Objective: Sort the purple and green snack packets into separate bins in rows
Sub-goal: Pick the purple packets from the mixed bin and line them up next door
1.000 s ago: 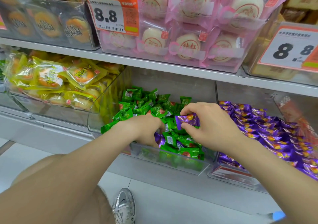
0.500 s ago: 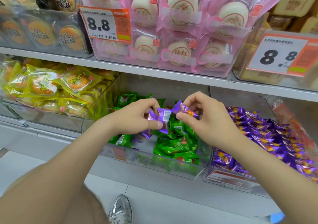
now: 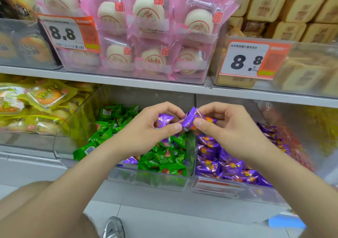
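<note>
Above the divide between two clear bins, I see the left hand (image 3: 146, 129) curled around a purple packet (image 3: 164, 119) and the right hand (image 3: 230, 128) pinching a second packet (image 3: 193, 118) between thumb and fingers, the two packets touching. Below them, the left bin (image 3: 164, 183) holds green packets (image 3: 164, 157) with one purple stray (image 3: 130, 160) near its front. The right bin (image 3: 228, 190) holds a purple heap (image 3: 228, 164).
</note>
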